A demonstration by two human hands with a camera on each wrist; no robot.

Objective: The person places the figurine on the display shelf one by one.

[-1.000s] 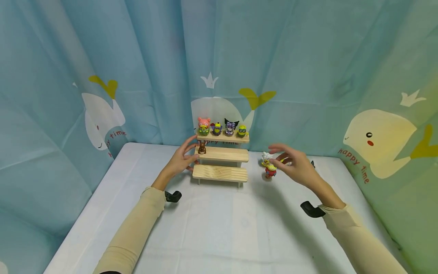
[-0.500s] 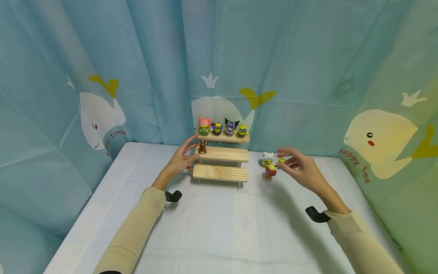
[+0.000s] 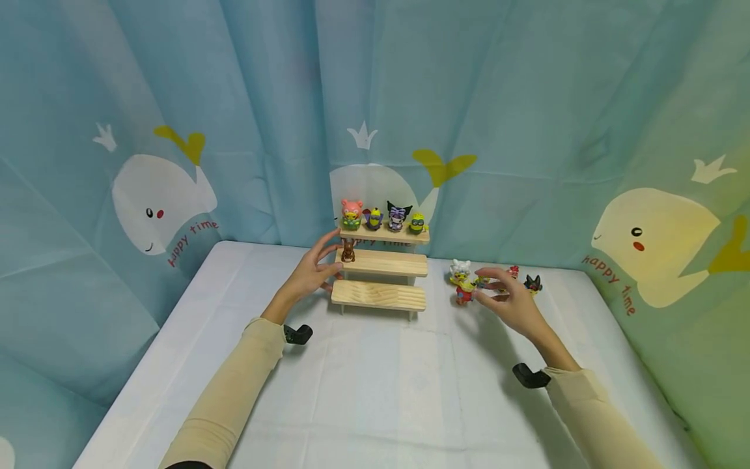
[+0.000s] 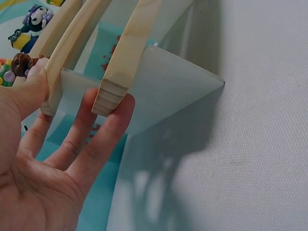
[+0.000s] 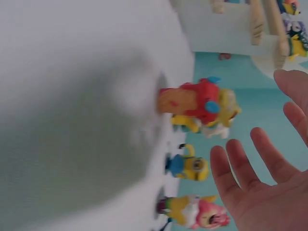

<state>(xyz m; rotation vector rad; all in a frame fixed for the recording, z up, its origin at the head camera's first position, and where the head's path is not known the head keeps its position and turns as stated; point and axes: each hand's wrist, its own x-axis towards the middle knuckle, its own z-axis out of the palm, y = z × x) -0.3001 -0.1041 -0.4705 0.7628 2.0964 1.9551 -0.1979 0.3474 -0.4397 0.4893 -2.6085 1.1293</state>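
Observation:
A three-tier wooden display shelf [image 3: 381, 294] stands on the table. My left hand [image 3: 307, 273] holds its left end; in the left wrist view the thumb and a finger lie either side of the middle plank [image 4: 77, 33], and two fingertips meet the lower plank [image 4: 126, 53]. A small brown figurine [image 3: 348, 251] sits by that hand on the middle tier. To the right, my right hand [image 3: 515, 307] hovers close to a red-and-yellow figurine [image 3: 465, 296], fingers spread with nothing held in the right wrist view. A white-topped figurine [image 3: 459, 270] stands just behind it.
Along the top tier stand several figurines, among them a pink one [image 3: 351, 215] and a black-and-purple one [image 3: 396, 216]. Beyond my right hand are a black-eared figurine [image 3: 532, 283] and, in the right wrist view, a blue-and-yellow one [image 5: 190, 166]. A whale-print curtain [image 3: 263, 130] hangs behind.
My right hand first shifts right, then comes down lower near the red-and-yellow figurine, bringing the black-eared figurine into fuller view. My left hand stays on the shelf.

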